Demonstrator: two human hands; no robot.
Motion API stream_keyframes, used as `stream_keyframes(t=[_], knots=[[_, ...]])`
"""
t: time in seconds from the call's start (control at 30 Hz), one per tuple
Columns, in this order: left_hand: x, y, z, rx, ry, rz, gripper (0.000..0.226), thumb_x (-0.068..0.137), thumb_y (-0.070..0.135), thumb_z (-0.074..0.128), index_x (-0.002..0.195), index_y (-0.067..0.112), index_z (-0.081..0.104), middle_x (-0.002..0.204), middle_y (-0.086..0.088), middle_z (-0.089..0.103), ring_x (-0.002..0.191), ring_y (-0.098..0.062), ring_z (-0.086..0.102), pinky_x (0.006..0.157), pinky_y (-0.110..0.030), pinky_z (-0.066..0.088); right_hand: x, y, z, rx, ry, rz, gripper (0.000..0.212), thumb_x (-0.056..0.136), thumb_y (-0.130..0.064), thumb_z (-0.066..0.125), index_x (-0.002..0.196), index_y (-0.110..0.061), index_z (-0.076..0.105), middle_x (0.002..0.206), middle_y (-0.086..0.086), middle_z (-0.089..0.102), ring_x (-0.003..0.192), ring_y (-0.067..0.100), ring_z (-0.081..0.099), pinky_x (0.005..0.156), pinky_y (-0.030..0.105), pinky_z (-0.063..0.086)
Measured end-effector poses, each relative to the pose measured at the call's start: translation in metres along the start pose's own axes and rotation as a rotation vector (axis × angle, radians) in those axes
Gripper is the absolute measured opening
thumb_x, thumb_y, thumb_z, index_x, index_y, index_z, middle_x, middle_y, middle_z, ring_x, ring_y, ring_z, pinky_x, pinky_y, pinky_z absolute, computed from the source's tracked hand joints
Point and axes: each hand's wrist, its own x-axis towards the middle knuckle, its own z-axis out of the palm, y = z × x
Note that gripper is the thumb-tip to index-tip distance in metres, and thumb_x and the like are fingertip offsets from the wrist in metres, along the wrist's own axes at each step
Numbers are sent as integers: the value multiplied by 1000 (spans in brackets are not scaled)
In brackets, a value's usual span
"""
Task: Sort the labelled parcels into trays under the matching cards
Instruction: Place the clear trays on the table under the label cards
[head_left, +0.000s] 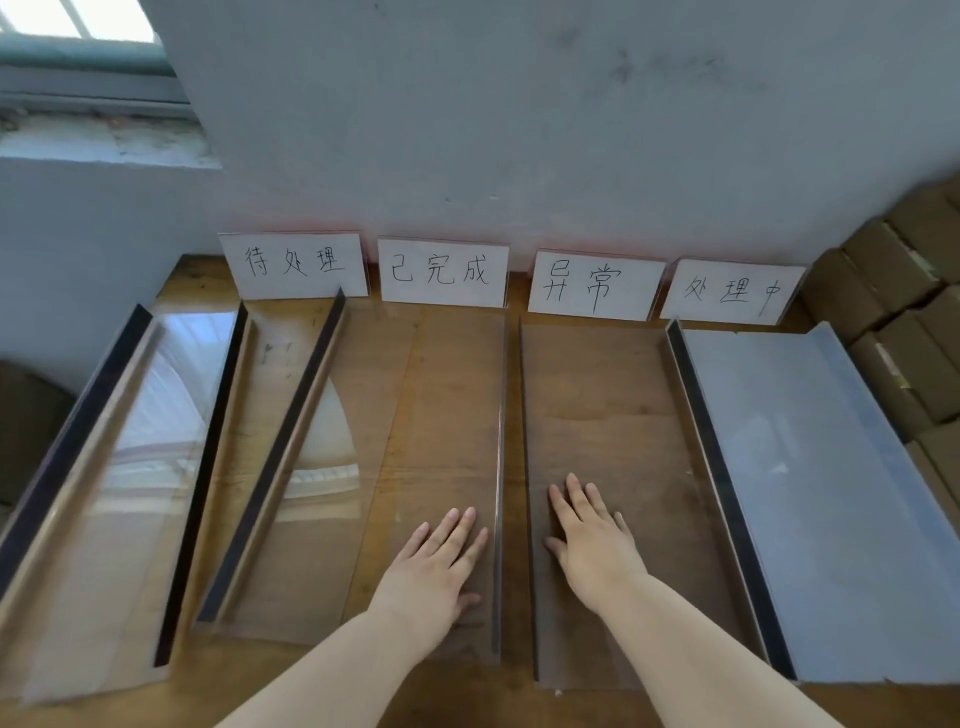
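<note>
Hands on trays | left hand (441, 564): grip flat, fingers straight, holding nothing, resting in centre-left tray (452, 389) below second card (442, 271) | right hand (592, 543): grip likewise flat and unladen, in centre-right tray (597, 374) below third card (595, 283) | both trays on tabletop (493, 696).

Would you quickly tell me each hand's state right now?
Left hand: open, flat on the 已完成 tray.
Right hand: open, flat on the 异常 tray.

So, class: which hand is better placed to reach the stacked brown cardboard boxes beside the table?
Likely the right hand: it lies flat in the clear plastic tray nearer the stacked brown cardboard boxes; the left hand lies one tray farther away.
</note>
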Motion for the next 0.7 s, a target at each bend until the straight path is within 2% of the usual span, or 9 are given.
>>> stream_keyframes(t=[0.2,0.37,0.5,0.7], knots=[[2,26,1,-1,6,-6,70,99,47,31,142,28,-21,142,6,-33,129,-9,-31,112,-33,-13,2,4,-2,-51,-28,-35,65,100,-40,35,152,-25,-1,159,-2,-14,147,19,-9,117,43,11],[4,41,1,-15,10,-24,71,99,45,34,148,26,-15,142,5,-32,130,-10,-30,113,-33,-12,4,9,-4,-48,-51,-59,67,99,-40,37,152,-25,-1,159,-2,-13,147,19,-8,116,42,13],[3,43,2,-8,4,-46,71,99,45,34,140,27,-22,144,5,-31,129,-12,-31,110,-32,-14,6,9,-4,-44,-67,-62,67,100,-39,37,152,-24,-2,159,-2,-15,146,19,-10,116,43,12],[2,45,-1,-17,-14,-53,72,99,44,35,149,25,-13,142,6,-32,129,-11,-31,113,-32,-11,7,5,-4,-33,-95,-37,67,101,-35,36,152,-22,-5,158,-1,-18,146,20,-12,117,45,10]])
